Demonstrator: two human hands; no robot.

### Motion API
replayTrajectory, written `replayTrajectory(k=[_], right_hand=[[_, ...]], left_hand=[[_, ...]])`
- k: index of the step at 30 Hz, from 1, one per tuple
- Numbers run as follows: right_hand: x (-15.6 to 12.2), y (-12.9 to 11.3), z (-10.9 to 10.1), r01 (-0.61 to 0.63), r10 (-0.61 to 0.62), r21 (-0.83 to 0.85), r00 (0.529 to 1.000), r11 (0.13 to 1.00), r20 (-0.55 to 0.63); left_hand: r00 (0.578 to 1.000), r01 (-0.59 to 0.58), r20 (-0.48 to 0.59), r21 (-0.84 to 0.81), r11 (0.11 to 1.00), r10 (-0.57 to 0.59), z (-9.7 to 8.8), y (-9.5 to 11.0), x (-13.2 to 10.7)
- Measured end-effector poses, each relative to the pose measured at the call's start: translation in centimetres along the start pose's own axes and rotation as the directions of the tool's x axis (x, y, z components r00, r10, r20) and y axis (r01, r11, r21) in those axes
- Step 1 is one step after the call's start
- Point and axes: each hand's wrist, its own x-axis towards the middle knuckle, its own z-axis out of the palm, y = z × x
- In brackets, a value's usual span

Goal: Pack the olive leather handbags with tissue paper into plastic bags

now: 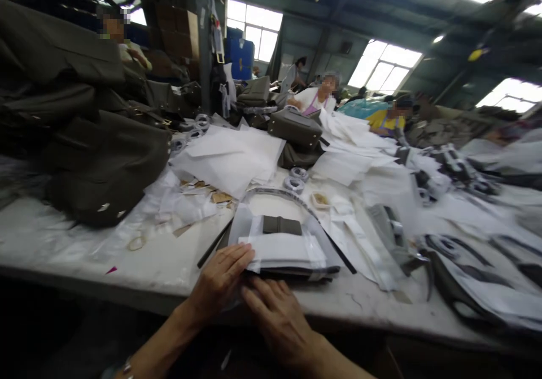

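Observation:
A flat dark handbag (326, 270) lies on the table in front of me, covered with white paper and clear film. Its wrapped handle (277, 191) arches toward the far side, and a dark strap panel (282, 225) shows through the wrapping. My left hand (222, 271) rests on the bag's near left corner, fingers stretched out over the white paper (275, 248); its thumb is mostly hidden. Against the bag's near edge lies my right hand (279, 314), with extended fingers. Their tips are partly tucked by the edge, and I see nothing held in that hand.
Dark bags (105, 164) are heaped at left. White paper sheets (224, 156), tape-like rolls (294, 182) and a small tray (320, 200) lie beyond. A metal tape dispenser (393, 226) and another wrapped bag (474, 288) are at right. Co-workers (317, 95) are farther back.

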Motion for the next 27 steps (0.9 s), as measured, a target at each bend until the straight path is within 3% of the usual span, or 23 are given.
replayTrajectory(k=[3,6,10,14,16,19,22,24,27], right_hand=[[0.6,-0.1,3.4,-0.09,0.088,-0.031,0.993,0.995,-0.079],[1.7,0.3,4.5,-0.111,0.109,0.001,0.978,0.994,-0.178],[3.3,-0.2,1.9,-0.091,0.149,0.248,0.962,0.965,-0.227],[4.9,-0.8,-1.3,0.072,-0.003,0.376,0.983,0.924,-0.182],[5.2,-0.7,-1.5,0.156,-0.117,0.328,0.984,0.932,-0.134],[4.5,-0.1,0.0,0.264,-0.266,0.138,0.964,0.955,-0.004],[2.4,0.8,2.7,0.257,-0.252,-0.046,0.963,0.965,0.091],[1.3,1.4,3.8,0.241,-0.236,-0.088,0.97,0.967,0.063],[0.9,1.7,4.0,0.236,-0.237,-0.026,0.971,0.971,-0.033]], left_hand=[[0.999,-0.032,-0.012,0.028,0.999,0.032,0.2,-0.6,0.0],[0.997,-0.068,-0.044,0.052,0.996,0.07,0.6,-1.3,0.1],[0.991,-0.093,-0.09,0.082,0.992,0.101,0.7,-1.2,0.2],[0.997,-0.042,-0.061,0.077,0.996,0.046,0.6,-0.8,0.0],[0.997,-0.044,-0.059,0.064,0.997,0.048,0.5,-0.7,-0.1],[0.997,-0.044,-0.055,0.059,0.997,0.047,0.5,-0.7,-0.3],[0.999,-0.044,-0.026,0.067,0.997,0.046,0.4,-0.9,-0.3],[0.998,-0.047,-0.027,0.071,0.996,0.049,0.4,-0.9,-0.2],[0.997,-0.052,-0.047,0.069,0.996,0.055,0.4,-0.9,0.0]])
